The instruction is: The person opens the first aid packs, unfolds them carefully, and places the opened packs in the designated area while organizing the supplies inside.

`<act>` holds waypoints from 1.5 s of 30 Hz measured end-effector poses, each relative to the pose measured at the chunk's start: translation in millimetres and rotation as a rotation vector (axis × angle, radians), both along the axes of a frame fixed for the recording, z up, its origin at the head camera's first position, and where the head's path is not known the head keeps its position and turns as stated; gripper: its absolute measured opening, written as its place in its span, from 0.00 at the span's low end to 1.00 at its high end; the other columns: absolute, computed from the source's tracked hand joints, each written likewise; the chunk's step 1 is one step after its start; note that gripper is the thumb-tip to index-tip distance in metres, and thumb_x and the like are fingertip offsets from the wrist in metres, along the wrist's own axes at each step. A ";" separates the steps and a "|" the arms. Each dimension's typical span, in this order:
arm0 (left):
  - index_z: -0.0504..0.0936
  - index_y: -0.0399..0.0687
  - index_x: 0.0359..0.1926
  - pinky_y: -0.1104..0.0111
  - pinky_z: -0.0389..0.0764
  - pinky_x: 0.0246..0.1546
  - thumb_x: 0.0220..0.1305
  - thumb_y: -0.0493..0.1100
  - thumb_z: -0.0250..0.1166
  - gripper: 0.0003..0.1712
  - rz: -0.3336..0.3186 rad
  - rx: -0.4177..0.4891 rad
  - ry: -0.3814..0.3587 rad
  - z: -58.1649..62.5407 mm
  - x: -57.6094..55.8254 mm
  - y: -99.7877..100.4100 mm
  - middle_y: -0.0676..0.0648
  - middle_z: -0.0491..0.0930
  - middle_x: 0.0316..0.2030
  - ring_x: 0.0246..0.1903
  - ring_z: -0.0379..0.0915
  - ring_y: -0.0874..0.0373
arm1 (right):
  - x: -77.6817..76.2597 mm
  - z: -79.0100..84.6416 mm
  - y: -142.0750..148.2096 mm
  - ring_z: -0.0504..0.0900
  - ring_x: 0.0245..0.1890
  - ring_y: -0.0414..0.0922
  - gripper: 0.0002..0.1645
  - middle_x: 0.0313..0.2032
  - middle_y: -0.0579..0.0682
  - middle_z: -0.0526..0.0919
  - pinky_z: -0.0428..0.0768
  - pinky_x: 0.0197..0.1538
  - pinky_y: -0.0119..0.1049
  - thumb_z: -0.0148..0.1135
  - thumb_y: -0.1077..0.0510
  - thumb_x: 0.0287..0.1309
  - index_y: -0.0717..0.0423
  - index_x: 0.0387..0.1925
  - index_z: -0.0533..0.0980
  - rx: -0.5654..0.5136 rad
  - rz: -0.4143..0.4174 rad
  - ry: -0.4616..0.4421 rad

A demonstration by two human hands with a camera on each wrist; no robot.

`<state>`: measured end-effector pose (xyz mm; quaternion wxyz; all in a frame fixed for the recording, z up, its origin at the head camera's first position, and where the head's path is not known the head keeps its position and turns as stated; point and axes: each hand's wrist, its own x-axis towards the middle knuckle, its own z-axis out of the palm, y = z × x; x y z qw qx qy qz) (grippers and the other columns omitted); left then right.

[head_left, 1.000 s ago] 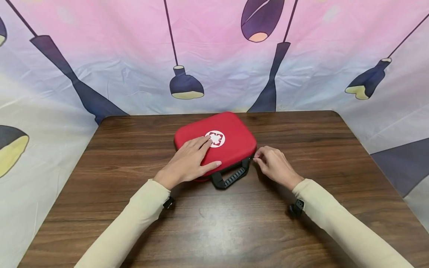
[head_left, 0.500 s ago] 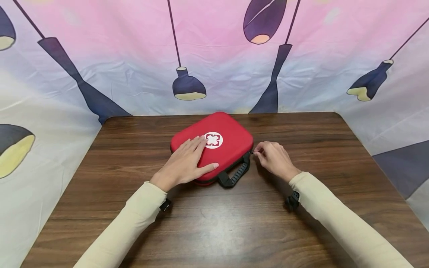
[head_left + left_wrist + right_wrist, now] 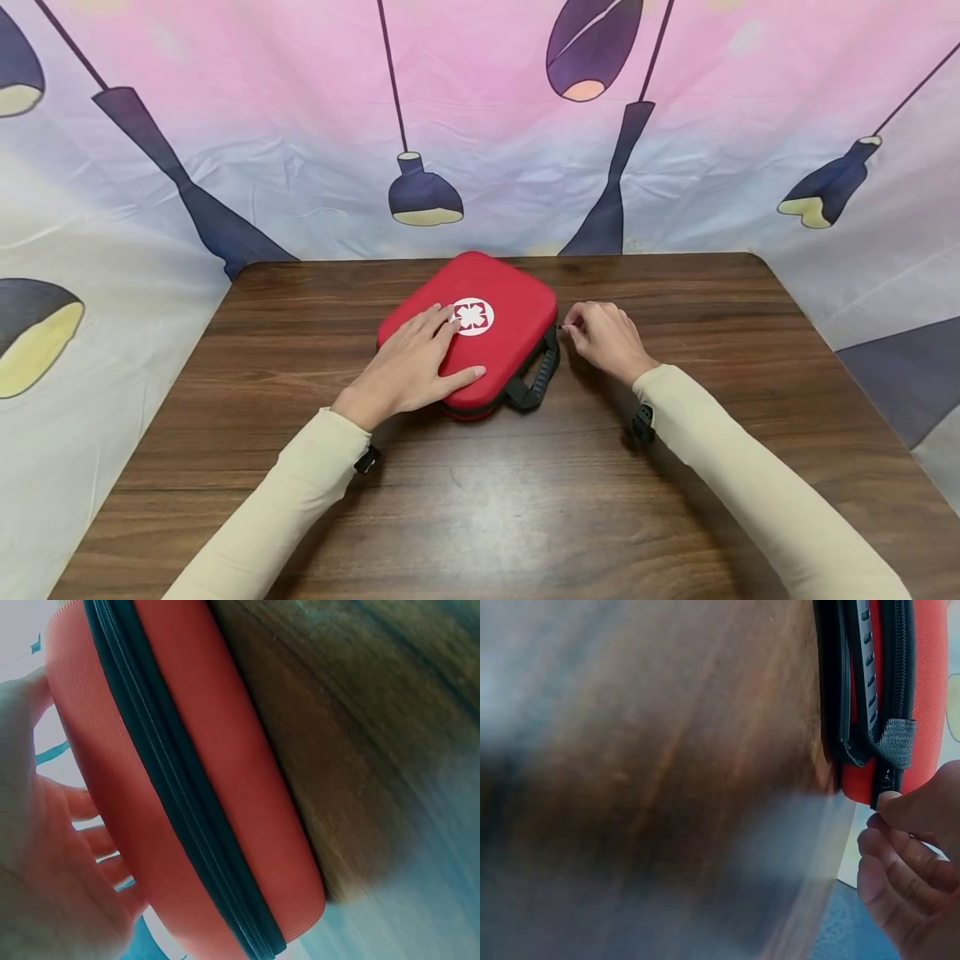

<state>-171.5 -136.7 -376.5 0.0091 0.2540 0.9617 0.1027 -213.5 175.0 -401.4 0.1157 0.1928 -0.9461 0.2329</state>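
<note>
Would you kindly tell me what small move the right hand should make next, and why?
I'd suggest the right hand gently draw the zipper tab along the edge of the red first-aid case: it appears to pinch the tab near the handle, and the left hand rests on top, likely steadying it.

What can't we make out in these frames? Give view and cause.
Contents of the red textured case: all views, its closed shell hides them.
Left edge of the round white emblem: head view, covered by the left hand.
What the right hand pinches by the black toothed zipper: right wrist view, thumb covers it; head view, too small.
Near edge of the brown wooden table: head view, cut off by bottom edge.
</note>
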 end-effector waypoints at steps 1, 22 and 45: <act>0.65 0.37 0.74 0.48 0.53 0.75 0.65 0.75 0.55 0.53 0.001 0.000 -0.007 -0.4 0.2 -0.2 0.38 0.57 0.76 0.76 0.47 0.41 | -2.0 0.3 -1.0 0.84 0.29 0.48 0.02 0.29 0.50 0.86 0.83 0.32 0.47 0.67 0.63 0.62 0.58 0.33 0.84 0.001 -0.004 -0.007; 0.68 0.36 0.71 0.54 0.60 0.73 0.66 0.73 0.55 0.51 -0.037 -0.036 0.095 -0.2 7.9 4.0 0.39 0.68 0.67 0.68 0.62 0.43 | -33.7 -0.5 -9.7 0.86 0.32 0.49 0.05 0.31 0.52 0.88 0.83 0.35 0.47 0.66 0.61 0.64 0.57 0.34 0.86 -0.049 -0.042 -0.082; 0.68 0.39 0.70 0.56 0.58 0.74 0.60 0.78 0.57 0.55 -0.018 0.115 0.018 -9.3 6.5 14.8 0.41 0.63 0.71 0.72 0.56 0.46 | -54.3 -7.4 -7.3 0.87 0.36 0.50 0.05 0.34 0.54 0.89 0.83 0.39 0.48 0.67 0.61 0.63 0.56 0.37 0.88 -0.121 -0.053 -0.127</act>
